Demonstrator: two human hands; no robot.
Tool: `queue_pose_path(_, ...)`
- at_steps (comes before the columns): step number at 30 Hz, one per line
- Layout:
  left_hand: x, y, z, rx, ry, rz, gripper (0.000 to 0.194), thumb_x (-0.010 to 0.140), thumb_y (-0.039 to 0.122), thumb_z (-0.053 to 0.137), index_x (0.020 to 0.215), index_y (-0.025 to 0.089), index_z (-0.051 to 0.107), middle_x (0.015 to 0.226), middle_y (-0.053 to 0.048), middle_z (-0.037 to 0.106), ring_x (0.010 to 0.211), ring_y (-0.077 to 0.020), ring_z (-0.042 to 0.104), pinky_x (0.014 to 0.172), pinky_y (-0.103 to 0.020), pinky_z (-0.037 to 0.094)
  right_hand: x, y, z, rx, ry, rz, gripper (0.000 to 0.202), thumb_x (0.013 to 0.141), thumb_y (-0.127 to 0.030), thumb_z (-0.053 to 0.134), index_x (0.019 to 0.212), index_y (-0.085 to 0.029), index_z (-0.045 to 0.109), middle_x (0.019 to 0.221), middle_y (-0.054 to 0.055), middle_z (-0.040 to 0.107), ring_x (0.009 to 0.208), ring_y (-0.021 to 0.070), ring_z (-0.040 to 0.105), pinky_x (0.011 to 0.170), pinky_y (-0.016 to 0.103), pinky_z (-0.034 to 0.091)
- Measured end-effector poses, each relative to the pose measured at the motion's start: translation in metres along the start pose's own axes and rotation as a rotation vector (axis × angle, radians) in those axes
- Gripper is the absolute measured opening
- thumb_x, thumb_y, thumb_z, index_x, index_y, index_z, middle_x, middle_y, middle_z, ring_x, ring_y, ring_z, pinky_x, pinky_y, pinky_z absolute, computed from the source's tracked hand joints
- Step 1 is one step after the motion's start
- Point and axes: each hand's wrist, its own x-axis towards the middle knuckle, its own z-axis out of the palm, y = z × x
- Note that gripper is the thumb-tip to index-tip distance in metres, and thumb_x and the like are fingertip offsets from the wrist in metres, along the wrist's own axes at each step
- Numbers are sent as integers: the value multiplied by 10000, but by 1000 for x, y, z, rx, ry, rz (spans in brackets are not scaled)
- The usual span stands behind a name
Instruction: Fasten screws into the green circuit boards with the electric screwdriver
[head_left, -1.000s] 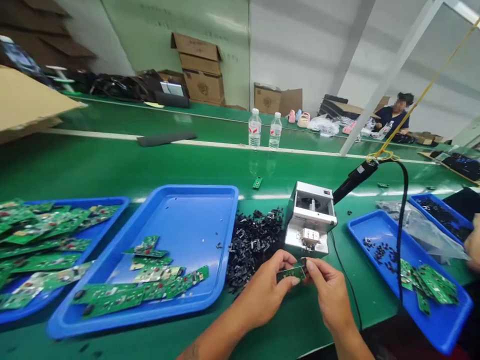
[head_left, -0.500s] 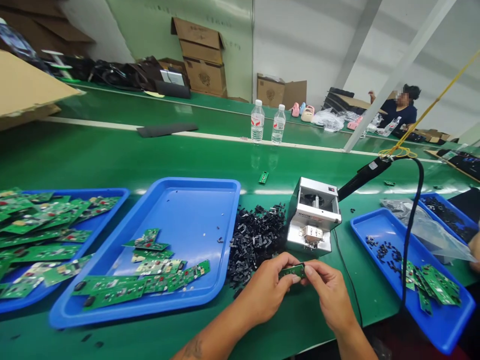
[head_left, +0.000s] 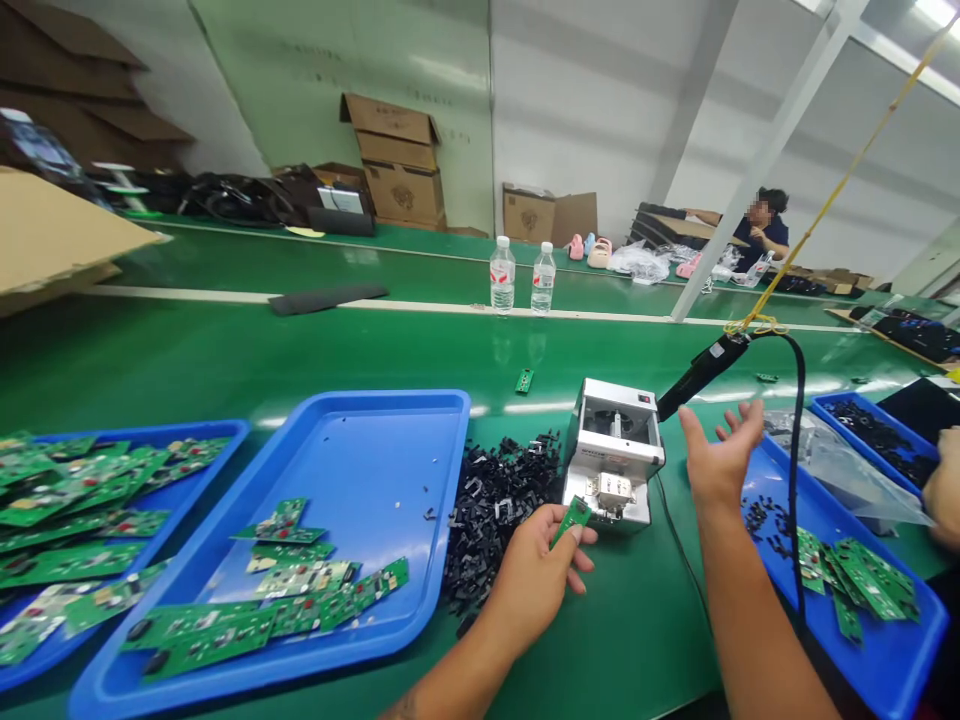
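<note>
So from where I'm standing, the left hand (head_left: 536,560) has its fingers pinched around a small green circuit board (head_left: 574,515), thumb on top, and the board sits tilted right in front of the little white machine (head_left: 615,455). The right hand (head_left: 724,460) is empty: fingers spread wide, palm turned up, just below a black driver (head_left: 705,375) hung on a yellow cord (head_left: 840,170). Can't tell exactly how far apart they are, but I don't see contact. My read is we're at the "keep the board steady, get the tool" step, since one hand's busy holding and the other looks set to grab. If the driver is what it's after, the move calls for those fingers to come up and close round the barrel without snagging the black cable (head_left: 799,480), while the left grip stays put so the board doesn't twist. Next to the left hand there's a messy heap of black plastic bits (head_left: 502,500) on the green table (head_left: 645,620), then a blue tray (head_left: 461,440) with more boards further left. Over on the right, another blue tray (head_left: 892,650) carries boards and small dark parts, and a co-worker's hand (head_left: 943,485) pokes in at the edge.
</note>
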Motion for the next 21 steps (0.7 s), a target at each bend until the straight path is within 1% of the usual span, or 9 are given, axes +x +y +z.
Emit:
queue_pose_path(2, 1, -1, 2, -32, 14, -42, 236, 847, 312, 643, 991, 129, 605, 999, -146, 749, 665, -158, 670, 524, -266, 548, 37, 9, 27, 24, 24, 43, 1260, 588, -565, 867, 1571, -151, 195, 1600, 245, 266, 1449, 371, 349, 1193, 576, 302)
queue_pose_path(4, 1, -4, 2, -39, 19, -85, 255, 838, 326, 674, 991, 130, 615, 1016, -155, 758, 729, -175, 710, 539, -248, 546, 62, 15, 49, 85, -24, 67, 1175, 594, -572, 844, 1530, -153, 270, 1508, 231, 427, 1386, 353, 451, 1154, 569, 369)
queue_pose_path(6, 2, -7, 1, -47, 21, -106, 288, 827, 360, 702, 991, 137, 622, 1056, -159, 763, 806, -195, 739, 538, -224, 532, 74, 17, 63, 161, -122, 71, 972, 625, -588, 804, 1414, -158, 433, 1212, 159, 658, 1127, 307, 656, 996, 527, 522)
queue_pose_path(8, 4, -11, 0, -68, 19, -98, 345, 806, 412, 728, 1000, 145, 628, 1096, -162, 762, 852, -214, 751, 532, -224, 530, 74, 13, 64, 225, -199, 43, 805, 651, -584, 787, 1287, -160, 537, 888, 54, 702, 809, 243, 720, 796, 446, 597)
queue_pose_path(11, 5, -14, 1, -98, 5, -89, 413, 776, 473, 750, 1003, 147, 637, 1109, -165, 763, 855, -231, 755, 524, -245, 535, 52, -8, 42, 277, -164, -48, 723, 699, -517, 798, 1287, -192, 533, 742, -42, 627, 599, 152, 649, 665, 334, 574)
queue_pose_path(14, 5, -15, 4, -98, 7, -81, 369, 799, 448, 731, 984, 140, 647, 1020, -147, 784, 808, -207, 750, 575, -247, 525, 12, -42, 4, 372, -72, -162, 719, 824, -465, 720, 1439, -295, 388, 730, -98, 531, 528, 95, 542, 590, 274, 536)
queue_pose_path(15, 5, -15, 4, -93, 12, -72, 335, 814, 427, 717, 972, 139, 651, 979, -136, 791, 801, -197, 747, 602, -243, 518, -3, -54, -8, 498, -97, -204, 741, 834, -405, 724, 1474, -317, 362, 740, -94, 521, 518, 96, 523, 549, 275, 526)
queue_pose_path(18, 5, -14, 6, -59, 36, -24, 263, 838, 385, 682, 931, 140, 663, 891, -112, 796, 737, -170, 720, 586, -224, 462, -44, -81, -31, 674, -284, -195, 674, 874, -276, 697, 1476, -331, 398, 780, -65, 557, 515, 105, 547, 489, 281, 521)
queue_pose_path(21, 6, -15, 8, -21, 46, 31, 270, 846, 400, 653, 908, 137, 648, 871, -97, 788, 530, -111, 600, 487, -219, 372, -72, -88, -29, 697, -541, -102, 534, 950, -319, 624, 1442, -347, 418, 755, -60, 599, 466, 114, 557, 445, 285, 517)
